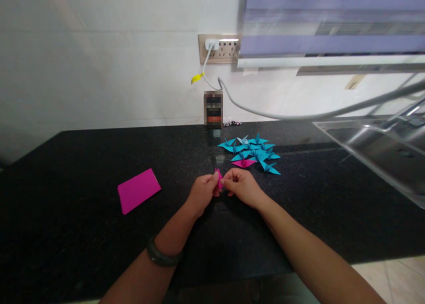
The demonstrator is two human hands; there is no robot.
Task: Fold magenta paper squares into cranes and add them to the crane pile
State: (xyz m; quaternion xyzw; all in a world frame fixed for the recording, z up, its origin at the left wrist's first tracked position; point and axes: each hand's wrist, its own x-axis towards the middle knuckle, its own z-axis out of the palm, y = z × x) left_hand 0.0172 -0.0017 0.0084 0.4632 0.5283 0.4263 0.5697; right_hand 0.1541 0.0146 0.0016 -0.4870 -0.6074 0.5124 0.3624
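Observation:
A small piece of folded pink paper [218, 178] is held between my two hands, above the black countertop. My left hand [203, 189] pinches it from the left, thumb on top. From the other side my right hand [242, 186] grips its right edge between thumb and index finger. Fingers cover much of the paper, so its exact folds are hard to make out. Just beyond my right hand sits a finished pink paper crane [244, 163], at the front of a cluster of blue paper cranes [255, 152]. A paler crane [243, 140] stands at the back of that cluster.
To the left lies a stack of pink paper sheets [138, 191]. A blurred dark box [213, 110] leans at the wall beside a beaded string [232, 123]. A white cable [265, 114] runs from the wall socket [219, 49] to the right, above the metal sink [392, 157].

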